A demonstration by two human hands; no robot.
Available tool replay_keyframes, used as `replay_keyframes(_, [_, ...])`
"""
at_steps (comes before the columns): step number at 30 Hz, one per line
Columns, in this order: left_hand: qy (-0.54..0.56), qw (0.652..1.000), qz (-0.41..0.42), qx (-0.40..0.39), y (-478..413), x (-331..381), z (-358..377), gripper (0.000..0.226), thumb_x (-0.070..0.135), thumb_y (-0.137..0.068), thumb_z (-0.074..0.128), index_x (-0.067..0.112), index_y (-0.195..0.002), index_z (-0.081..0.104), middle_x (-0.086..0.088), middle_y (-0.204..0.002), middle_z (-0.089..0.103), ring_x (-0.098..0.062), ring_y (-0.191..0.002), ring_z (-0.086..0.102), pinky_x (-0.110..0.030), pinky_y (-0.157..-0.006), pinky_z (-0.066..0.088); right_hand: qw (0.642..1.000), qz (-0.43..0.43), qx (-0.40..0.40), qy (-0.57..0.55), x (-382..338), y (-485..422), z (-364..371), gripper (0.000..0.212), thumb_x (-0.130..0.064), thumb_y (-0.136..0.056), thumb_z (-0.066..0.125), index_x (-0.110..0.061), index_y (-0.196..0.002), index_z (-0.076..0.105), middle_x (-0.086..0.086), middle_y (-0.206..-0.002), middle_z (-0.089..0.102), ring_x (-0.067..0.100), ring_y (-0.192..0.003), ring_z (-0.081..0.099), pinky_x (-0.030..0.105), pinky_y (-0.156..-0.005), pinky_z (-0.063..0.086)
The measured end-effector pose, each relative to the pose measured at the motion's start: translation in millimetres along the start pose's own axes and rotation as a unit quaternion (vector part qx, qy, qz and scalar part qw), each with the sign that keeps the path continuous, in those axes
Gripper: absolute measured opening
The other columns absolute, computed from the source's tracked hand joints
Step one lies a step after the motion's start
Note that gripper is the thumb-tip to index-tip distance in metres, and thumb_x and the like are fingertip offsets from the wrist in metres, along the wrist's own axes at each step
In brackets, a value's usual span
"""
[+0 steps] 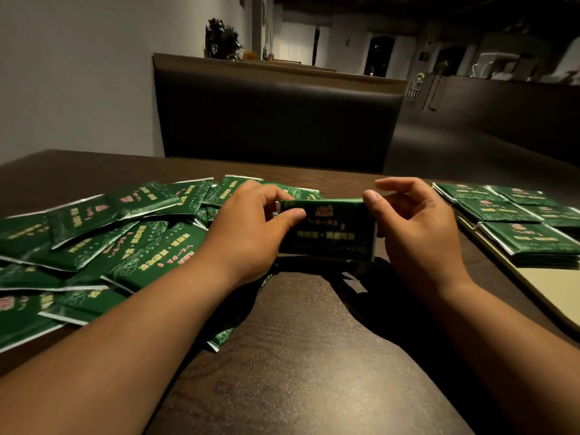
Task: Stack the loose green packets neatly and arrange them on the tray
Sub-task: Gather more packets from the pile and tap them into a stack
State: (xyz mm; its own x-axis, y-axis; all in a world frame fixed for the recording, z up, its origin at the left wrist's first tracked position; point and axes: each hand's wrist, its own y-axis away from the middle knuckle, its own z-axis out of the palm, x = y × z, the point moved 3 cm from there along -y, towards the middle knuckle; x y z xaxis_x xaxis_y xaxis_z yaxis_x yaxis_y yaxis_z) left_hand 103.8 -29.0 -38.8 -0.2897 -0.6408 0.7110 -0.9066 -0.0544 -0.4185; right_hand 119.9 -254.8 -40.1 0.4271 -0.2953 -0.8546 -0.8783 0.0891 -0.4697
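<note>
A small stack of green packets (328,229) stands on edge on the dark table, its printed face toward me. My left hand (251,226) grips its left end, thumb on the front. My right hand (414,227) pinches its right end with the thumb, the other fingers curled above. A loose heap of green packets (103,237) with gold print lies scattered to the left. At the right, several neat stacks of green packets (514,221) sit on a beige tray (552,293).
The dark wooden table (298,356) stretches toward me between my forearms. One loose packet (222,335) pokes out under my left forearm. A dark padded bench back (276,120) stands behind the table's far edge.
</note>
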Motion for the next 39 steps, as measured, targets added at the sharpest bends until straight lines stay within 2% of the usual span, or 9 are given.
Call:
replay_keyframes(6, [0.011,1.000,0.006,-0.024,1,1,0,0.016,0.038,-0.098,0.065,0.023,-0.099,0.069,0.005,-0.088,0.060,-0.007,-0.078,0.053,-0.022,-0.063,0.036,0.992,0.054,-0.112,0.032,7,0,7,0.009,-0.020,-0.095,0.072,-0.019,-0.104,0.071,0.004,-0.098,0.077,0.018,-0.092,0.075,0.038,-0.078,0.061])
replay_keyframes(12, [-0.099,0.993,-0.005,-0.067,-3,-10,-6,0.020,0.019,-0.102,0.062,0.028,-0.119,0.064,0.008,-0.115,0.061,-0.012,-0.107,0.058,-0.026,-0.088,0.041,0.986,0.131,-0.063,0.077,10,-5,3,0.013,-0.018,-0.091,0.073,-0.022,-0.102,0.067,0.001,-0.097,0.077,0.020,-0.088,0.076,0.050,-0.082,0.063])
replay_keyframes(16, [-0.183,0.970,-0.002,-0.157,-4,-12,-13,0.047,-0.002,-0.094,0.053,0.043,-0.104,0.061,0.013,-0.115,0.060,-0.013,-0.118,0.052,-0.035,-0.100,0.044,0.965,0.150,-0.050,0.210,13,-10,-6,0.030,-0.026,-0.087,0.073,-0.021,-0.116,0.067,0.001,-0.116,0.071,0.020,-0.101,0.069,0.039,-0.087,0.058])
replay_keyframes(19, [-0.235,0.953,0.016,-0.190,-5,-15,-16,0.020,0.031,-0.096,0.066,0.044,-0.109,0.061,0.017,-0.113,0.058,-0.013,-0.122,0.046,-0.047,-0.113,0.033,0.938,0.146,-0.081,0.304,15,-9,-6,0.046,-0.029,-0.092,0.072,-0.018,-0.135,0.059,0.005,-0.132,0.063,0.022,-0.114,0.060,0.032,-0.089,0.046])
replay_keyframes(22, [-0.274,0.937,0.012,-0.215,-3,-23,-13,0.028,0.058,-0.088,0.069,0.044,-0.111,0.061,0.018,-0.113,0.059,-0.013,-0.120,0.044,-0.044,-0.112,0.029,0.918,0.141,-0.098,0.358,18,-9,-6,0.047,-0.030,-0.091,0.072,-0.019,-0.135,0.057,0.008,-0.133,0.063,0.028,-0.120,0.059,0.037,-0.097,0.049])
replay_keyframes(26, [-0.278,0.940,0.018,-0.194,-3,-26,-8,0.034,0.069,-0.082,0.066,0.042,-0.101,0.058,0.019,-0.102,0.059,-0.012,-0.111,0.047,-0.041,-0.108,0.030,0.908,0.104,-0.083,0.398,18,-7,-5,0.043,-0.040,-0.089,0.073,-0.026,-0.127,0.060,0.009,-0.127,0.058,0.032,-0.124,0.052,0.048,-0.108,0.045])
replay_keyframes(31, [-0.274,0.946,0.017,-0.173,1,-27,1,0.041,0.074,-0.082,0.059,0.034,-0.091,0.053,0.015,-0.091,0.061,-0.016,-0.104,0.046,-0.041,-0.100,0.027,0.933,-0.014,-0.136,0.334,-1,3,11,0.025,-0.037,-0.092,0.073,-0.027,-0.113,0.065,-0.008,-0.103,0.062,0.011,-0.097,0.058,0.029,-0.082,0.048])
replay_keyframes(35, [-0.299,0.938,0.018,-0.171,-1,-25,7,0.049,0.077,-0.086,0.049,0.028,-0.083,0.053,0.010,-0.082,0.061,-0.018,-0.099,0.046,-0.045,-0.101,0.027,0.915,-0.012,-0.198,0.350,2,5,19,0.014,-0.037,-0.092,0.073,-0.033,-0.104,0.067,-0.017,-0.092,0.063,0.004,-0.086,0.058,0.017,-0.066,0.041])
replay_keyframes(39, [-0.341,0.924,0.018,-0.174,-2,-24,10,0.061,0.080,-0.087,0.040,0.023,-0.071,0.056,0.007,-0.075,0.056,-0.021,-0.096,0.046,-0.050,-0.104,0.030,0.911,-0.004,-0.183,0.369,5,1,16,0.015,-0.031,-0.090,0.074,-0.027,-0.105,0.071,-0.013,-0.092,0.066,0.007,-0.086,0.059,0.022,-0.065,0.042])
